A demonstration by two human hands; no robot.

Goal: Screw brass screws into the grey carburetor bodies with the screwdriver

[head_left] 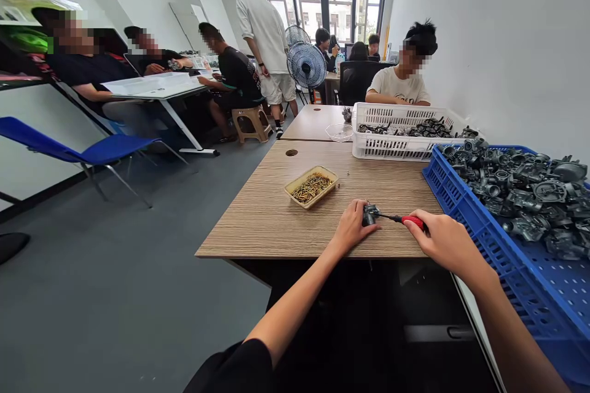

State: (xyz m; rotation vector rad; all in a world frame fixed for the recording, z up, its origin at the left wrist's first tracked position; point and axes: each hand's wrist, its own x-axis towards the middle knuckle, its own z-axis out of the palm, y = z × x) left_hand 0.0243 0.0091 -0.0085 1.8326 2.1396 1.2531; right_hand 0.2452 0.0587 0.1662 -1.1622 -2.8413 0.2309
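My left hand (354, 226) is closed around a small grey metal part (370, 215) on the wooden table (258, 215), near its front edge. In my right hand (437, 236) is a screwdriver (412, 221) with a red and black handle, held roughly level. Its dark shaft points left, and the tip meets the right side of the metal part. Beyond my left hand sits a cream tray (295, 201) of small brass-coloured pieces. A few tiny pieces lie on the tabletop to the right of that tray.
A blue crate (479, 230) heaped with metal parts stands at the right. Behind it is a white basket (387, 148) of dark parts, with a person (400, 83) seated beyond. A fan (306, 65), blue chair (115, 148) and several people are farther off.
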